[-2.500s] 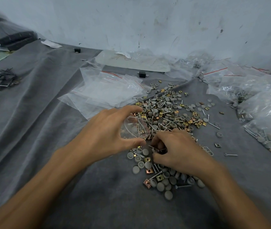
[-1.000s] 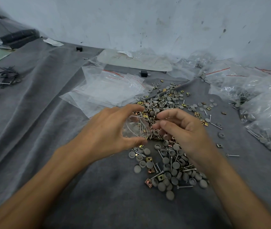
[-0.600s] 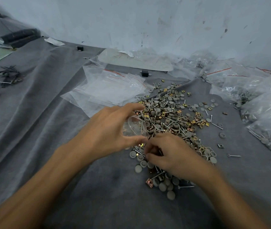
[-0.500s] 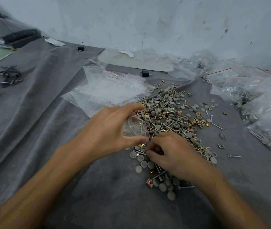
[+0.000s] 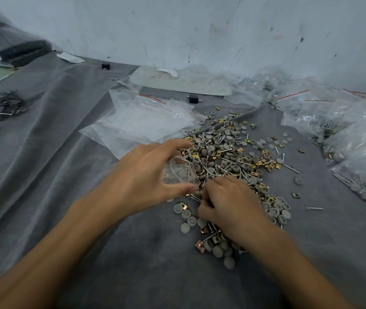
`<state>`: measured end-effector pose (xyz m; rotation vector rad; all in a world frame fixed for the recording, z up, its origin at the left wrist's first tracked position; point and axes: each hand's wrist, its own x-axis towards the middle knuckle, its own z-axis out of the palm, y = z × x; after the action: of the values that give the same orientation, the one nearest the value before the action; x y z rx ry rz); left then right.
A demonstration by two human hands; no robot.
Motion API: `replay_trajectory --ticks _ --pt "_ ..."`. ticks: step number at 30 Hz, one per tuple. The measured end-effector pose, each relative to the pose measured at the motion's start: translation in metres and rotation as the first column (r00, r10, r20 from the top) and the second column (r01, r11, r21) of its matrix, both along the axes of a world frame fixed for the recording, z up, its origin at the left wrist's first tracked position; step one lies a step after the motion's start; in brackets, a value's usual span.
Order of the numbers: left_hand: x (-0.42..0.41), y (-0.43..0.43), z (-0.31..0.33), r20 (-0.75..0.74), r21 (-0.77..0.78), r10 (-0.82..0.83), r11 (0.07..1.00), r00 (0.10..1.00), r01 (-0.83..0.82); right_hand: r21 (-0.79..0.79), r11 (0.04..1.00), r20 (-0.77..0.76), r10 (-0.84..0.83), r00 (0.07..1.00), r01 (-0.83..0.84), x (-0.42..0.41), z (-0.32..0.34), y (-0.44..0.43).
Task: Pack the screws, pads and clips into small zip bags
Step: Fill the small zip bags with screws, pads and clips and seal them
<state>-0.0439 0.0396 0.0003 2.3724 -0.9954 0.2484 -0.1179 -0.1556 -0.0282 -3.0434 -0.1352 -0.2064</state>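
Holding a small clear bag (image 5: 181, 172) open between thumb and forefinger, the left hand (image 5: 146, 175) waits while the right hand (image 5: 231, 204), fingers curled down at its four o'clock, picks through the heap of screws, pads and clips (image 5: 226, 157); whether it grips anything is hidden. Next likely: a lift into the bag's mouth.

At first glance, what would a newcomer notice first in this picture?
The heap of screws, pads and clips spread mid-cloth draws the eye. Over its near edge, the left hand holds a small zip bag open while the right hand picks parts beside it.
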Motion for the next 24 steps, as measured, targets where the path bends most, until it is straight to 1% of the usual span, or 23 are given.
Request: replay_trajectory --ticks 5,8,10,12,13,15,17,19,21,24 --pt "0.000 0.000 0.000 -0.010 0.001 0.000 1.000 1.000 0.000 -0.090 0.995 -0.035 0.031 0.999 -0.034 0.002 0.001 -0.007" --pt "-0.001 0.000 0.000 -0.019 0.004 0.000 1.000 1.000 0.001 -0.048 0.998 -0.052 0.043 0.998 -0.045 0.001 0.002 -0.012" --pt "-0.001 -0.001 0.001 -0.021 0.000 0.001 1.000 1.000 -0.001 0.066 0.998 -0.029 0.019 0.999 -0.018 0.000 0.006 -0.019" --pt "-0.002 -0.001 0.002 -0.024 0.003 0.000 1.000 1.000 0.000 0.247 0.968 0.020 -0.041 0.999 0.035 -0.001 0.012 -0.027" --pt "-0.002 -0.001 0.003 -0.023 0.007 -0.001 1.000 1.000 0.001 0.343 0.938 0.052 -0.070 0.996 0.048 -0.001 0.014 -0.031" --pt "-0.003 -0.001 0.003 -0.021 0.014 -0.004 1.000 1.000 0.005 0.525 0.851 0.111 -0.094 0.989 0.022 -0.002 0.018 -0.034" --pt "-0.003 -0.001 0.003 -0.019 0.021 -0.004 1.000 1.000 0.004 0.654 0.756 0.130 -0.070 0.989 -0.033 -0.003 0.021 -0.030" --pt "-0.004 -0.002 0.003 -0.018 0.027 -0.001 1.000 1.000 0.001 0.684 0.726 0.126 -0.016 0.992 -0.075 -0.004 0.022 -0.023" --pt "-0.004 -0.002 0.002 -0.018 0.029 -0.005 1.000 1.000 0.006 0.657 0.748 0.117 0.028 0.993 -0.098 -0.003 0.020 -0.018" --pt "-0.004 -0.003 0.001 -0.017 0.026 -0.008 1.000 1.000 0.009 0.625 0.775 0.106 0.037 0.994 -0.096 -0.002 0.017 -0.014"
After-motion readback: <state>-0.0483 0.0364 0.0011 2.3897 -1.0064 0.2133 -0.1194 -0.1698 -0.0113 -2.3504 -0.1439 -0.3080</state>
